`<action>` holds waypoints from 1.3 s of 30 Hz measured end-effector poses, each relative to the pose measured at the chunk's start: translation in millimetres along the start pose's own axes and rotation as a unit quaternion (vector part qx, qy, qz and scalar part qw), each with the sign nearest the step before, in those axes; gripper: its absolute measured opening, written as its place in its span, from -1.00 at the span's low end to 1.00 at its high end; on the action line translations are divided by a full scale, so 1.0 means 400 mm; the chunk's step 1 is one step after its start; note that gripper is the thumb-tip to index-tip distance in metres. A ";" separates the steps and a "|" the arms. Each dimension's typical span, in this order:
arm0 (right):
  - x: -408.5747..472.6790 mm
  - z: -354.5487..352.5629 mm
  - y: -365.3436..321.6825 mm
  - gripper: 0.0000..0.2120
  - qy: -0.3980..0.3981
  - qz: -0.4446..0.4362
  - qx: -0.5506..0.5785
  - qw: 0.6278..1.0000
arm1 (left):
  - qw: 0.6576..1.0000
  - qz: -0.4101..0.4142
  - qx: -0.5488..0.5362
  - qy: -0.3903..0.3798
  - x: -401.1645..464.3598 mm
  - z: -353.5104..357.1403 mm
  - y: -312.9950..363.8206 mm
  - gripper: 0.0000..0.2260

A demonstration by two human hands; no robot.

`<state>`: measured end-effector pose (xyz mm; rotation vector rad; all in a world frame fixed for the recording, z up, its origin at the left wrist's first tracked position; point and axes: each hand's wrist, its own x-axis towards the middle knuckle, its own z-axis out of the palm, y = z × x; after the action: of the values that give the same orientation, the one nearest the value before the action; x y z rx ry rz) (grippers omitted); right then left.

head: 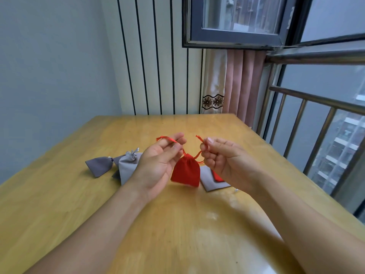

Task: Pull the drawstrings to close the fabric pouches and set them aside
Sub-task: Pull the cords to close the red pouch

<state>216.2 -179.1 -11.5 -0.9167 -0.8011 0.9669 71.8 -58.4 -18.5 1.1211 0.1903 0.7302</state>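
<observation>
A small red pouch [186,171] hangs above the wooden table [79,204], its mouth gathered tight. My left hand [158,165] pinches the left red drawstring [166,139]. On the other side my right hand [223,159] pinches the right red drawstring [204,144]. To the left lie closed pouches: a dark grey pouch [99,164] and a light grey pouch [128,167]. Under my right hand a flat grey pouch [209,179] lies on the table with another red pouch [217,177] on it, mostly hidden.
The table's right edge runs beside a metal railing [316,123] and a window. A wall with dark stripes and a pink curtain [243,84] stand behind the far edge. Bare wood lies between me and the pouches.
</observation>
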 end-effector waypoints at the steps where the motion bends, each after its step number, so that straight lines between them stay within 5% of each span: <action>1: -0.001 0.001 0.001 -0.89 0.004 -0.001 -0.002 1.000 | 0.999 0.011 0.033 -0.004 -0.005 0.005 -0.002 -0.76; 6: -0.005 0.009 0.005 -0.65 -0.004 0.008 -0.041 0.999 | 0.983 0.077 0.163 0.033 -0.016 0.018 -0.007 -0.83; 11: -0.012 0.023 0.016 -0.83 0.002 -0.014 -0.059 0.998 | 0.970 0.108 0.206 0.073 -0.014 0.017 -0.007 -0.82; 16: -0.012 0.021 0.006 -0.83 -0.005 -0.146 -0.242 0.959 | 0.972 0.078 0.220 0.034 -0.019 0.023 -0.014 -0.86; 20: -0.016 0.022 0.002 -0.83 -0.007 -0.161 -0.256 0.953 | 0.967 0.044 0.249 -0.025 -0.030 0.029 -0.016 -0.83; 27: -0.012 0.029 0.001 -0.89 0.040 -0.140 -0.273 0.951 | 0.972 0.005 0.220 -0.082 -0.029 0.028 -0.019 -0.62; 32: -0.013 0.029 0.004 -0.84 0.049 -0.129 -0.295 0.946 | 0.965 0.028 0.254 -0.052 -0.031 0.032 -0.029 -0.74; 39: -0.015 0.026 -0.008 -0.85 0.087 -0.120 -0.257 0.955 | 0.990 -0.054 0.132 0.008 -0.020 0.023 -0.028 -0.83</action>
<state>206.0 -182.7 -5.7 -1.2967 -1.0076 0.4589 75.2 -72.9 -25.7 1.3457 0.3669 0.6293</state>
